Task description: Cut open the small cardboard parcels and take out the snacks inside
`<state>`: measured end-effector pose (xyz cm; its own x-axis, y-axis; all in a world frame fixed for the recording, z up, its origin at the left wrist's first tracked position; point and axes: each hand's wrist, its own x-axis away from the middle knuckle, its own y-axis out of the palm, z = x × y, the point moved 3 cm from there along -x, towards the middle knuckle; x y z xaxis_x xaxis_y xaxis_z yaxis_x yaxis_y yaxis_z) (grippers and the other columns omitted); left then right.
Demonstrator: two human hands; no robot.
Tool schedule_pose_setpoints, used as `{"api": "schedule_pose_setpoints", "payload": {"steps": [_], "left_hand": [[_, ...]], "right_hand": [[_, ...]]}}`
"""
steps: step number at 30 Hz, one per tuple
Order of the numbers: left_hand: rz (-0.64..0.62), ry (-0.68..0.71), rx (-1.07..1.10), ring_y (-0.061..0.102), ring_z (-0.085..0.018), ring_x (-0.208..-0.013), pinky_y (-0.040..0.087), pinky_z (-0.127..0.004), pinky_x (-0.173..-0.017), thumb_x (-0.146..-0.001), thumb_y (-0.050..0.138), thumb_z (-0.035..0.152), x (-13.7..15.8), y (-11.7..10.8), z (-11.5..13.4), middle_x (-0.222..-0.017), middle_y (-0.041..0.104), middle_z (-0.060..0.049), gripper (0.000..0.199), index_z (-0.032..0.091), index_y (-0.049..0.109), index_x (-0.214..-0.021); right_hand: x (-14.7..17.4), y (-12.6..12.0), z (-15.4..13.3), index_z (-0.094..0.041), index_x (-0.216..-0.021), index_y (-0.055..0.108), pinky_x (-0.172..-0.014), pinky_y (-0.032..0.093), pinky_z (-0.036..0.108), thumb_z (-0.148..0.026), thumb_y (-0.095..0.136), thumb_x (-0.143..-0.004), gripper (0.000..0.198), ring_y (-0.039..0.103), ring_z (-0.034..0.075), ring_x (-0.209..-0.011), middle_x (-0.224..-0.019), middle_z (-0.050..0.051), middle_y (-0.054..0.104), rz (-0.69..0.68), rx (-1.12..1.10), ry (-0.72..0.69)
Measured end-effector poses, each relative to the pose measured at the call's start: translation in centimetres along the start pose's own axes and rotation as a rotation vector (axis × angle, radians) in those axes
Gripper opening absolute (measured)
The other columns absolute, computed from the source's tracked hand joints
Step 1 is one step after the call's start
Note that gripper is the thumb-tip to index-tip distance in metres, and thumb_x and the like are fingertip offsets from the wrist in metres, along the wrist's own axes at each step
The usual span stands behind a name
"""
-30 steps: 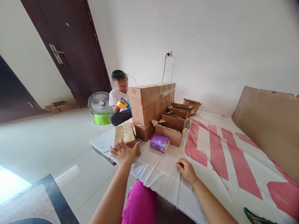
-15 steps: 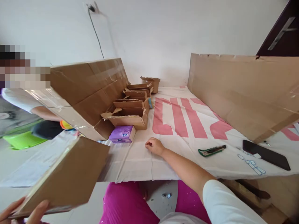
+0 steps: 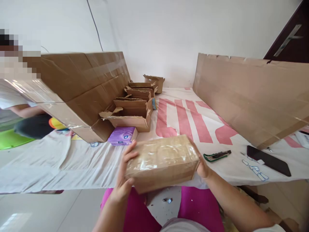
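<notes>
Tape-sealed cardboard box [image 3: 161, 158] was swung in from near left, now held over near edge of counter [image 3: 91, 169]; left end clamped by left hand [image 3: 123, 175], right end by right hand [image 3: 202, 167]. One-handed hold replaced, steadier control likely.

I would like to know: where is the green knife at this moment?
In the head view, the green knife lies on the white cloth, right of the taped box, between the right hand and the black phone.
</notes>
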<state>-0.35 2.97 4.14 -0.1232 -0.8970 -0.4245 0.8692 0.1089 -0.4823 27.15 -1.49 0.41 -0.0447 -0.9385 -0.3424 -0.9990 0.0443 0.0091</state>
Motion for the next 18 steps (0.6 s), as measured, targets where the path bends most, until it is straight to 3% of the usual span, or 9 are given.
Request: {"api": "schedule_pose_setpoints", "payload": {"steps": [3,6,10,14,18], "left_hand": [[-0.245,0.099,0.103,0.031,-0.038,-0.141,0.035,-0.053,-0.107,-0.072,0.039,0.073,-0.4,3.3,-0.5,-0.141,0.048,-0.013,0.069,0.022,0.061,-0.113],[-0.227,0.036,0.180,0.023,-0.039,-0.144,0.029,-0.057,-0.110,-0.073,0.041,0.075,-0.1,4.7,-1.4,-0.143,0.046,-0.016,0.068,0.020,0.062,-0.108],[-0.272,0.040,0.260,0.017,-0.041,-0.146,0.022,-0.058,-0.114,-0.074,0.047,0.077,0.5,5.0,-2.1,-0.151,0.035,-0.015,0.070,0.018,0.061,-0.109],[-0.158,0.140,0.376,0.025,-0.036,-0.144,0.027,-0.055,-0.114,-0.087,0.050,0.058,1.2,4.9,-2.4,-0.156,0.023,-0.011,0.045,0.021,0.058,-0.112],[-0.058,0.288,0.399,0.030,-0.030,-0.141,0.032,-0.052,-0.112,-0.094,0.049,0.030,2.5,5.0,-2.1,-0.151,0.027,-0.009,0.022,0.024,0.057,-0.113]], "right_hand": [[1.2,-3.8,2.6,-0.027,-0.142,0.042,-0.100,0.046,0.046,-0.073,0.028,-0.088,0.072,0.053,0.029,-0.125,-0.138,0.009,0.054,0.166,0.168,0.095],[3.2,-5.8,4.9,-0.025,-0.121,0.060,-0.094,0.050,0.042,-0.055,0.045,-0.090,0.046,0.062,0.028,-0.109,-0.113,0.009,0.068,0.157,0.386,0.108],[5.1,-8.5,5.3,-0.023,-0.105,0.065,-0.082,0.053,0.036,-0.037,0.051,-0.090,0.025,0.065,0.023,-0.092,-0.100,0.008,0.069,0.210,0.633,0.037],[5.3,-12.1,3.9,-0.019,-0.110,0.066,-0.089,0.049,0.042,-0.019,0.049,-0.082,0.033,0.059,0.026,-0.099,-0.108,0.011,0.065,0.309,1.127,-0.049],[5.8,-14.5,4.1,-0.017,-0.122,0.064,-0.093,0.046,0.045,-0.002,0.047,-0.069,0.058,0.055,0.028,-0.102,-0.126,0.012,0.061,0.099,1.574,0.081]]}}
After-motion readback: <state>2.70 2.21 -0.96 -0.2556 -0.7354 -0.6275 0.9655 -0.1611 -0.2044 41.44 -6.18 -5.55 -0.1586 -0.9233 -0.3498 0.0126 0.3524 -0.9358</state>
